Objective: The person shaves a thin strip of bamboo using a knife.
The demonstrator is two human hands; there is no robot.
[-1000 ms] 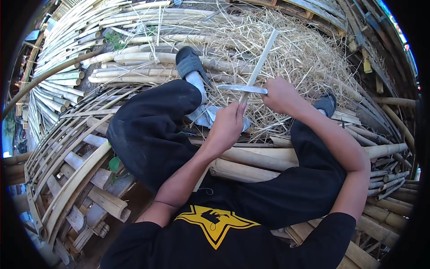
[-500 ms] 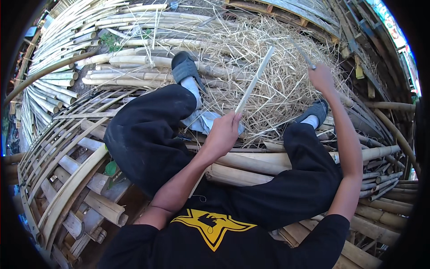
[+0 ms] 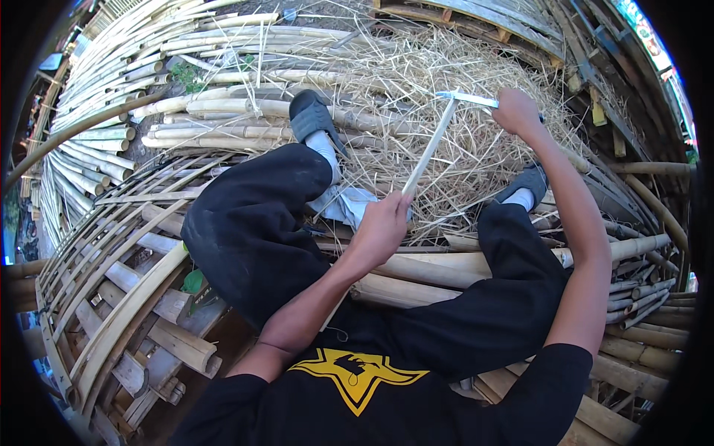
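Observation:
A pale flat bamboo strip (image 3: 430, 154) slants up and away from my left hand (image 3: 381, 227), whose fingers are closed round its near end. My right hand (image 3: 517, 114) grips a knife (image 3: 474, 98) farther out and to the right. The bright blade points left and meets or crosses the strip's far tip. Most of the knife's handle is hidden in my fist. Beneath both hands spreads a heap of thin bamboo shavings (image 3: 476, 167).
Long bamboo poles (image 3: 230, 108) lie across the ground at the left and far side. A slatted bamboo frame (image 3: 160, 327) stands by my left leg. Wooden pallets (image 3: 476, 26) are at the far right. A light cloth (image 3: 346, 207) lies near my left foot.
My right hand has swung the knife left, so its blade now lies at the strip's far end. My left hand still holds the strip in nearly the same place.

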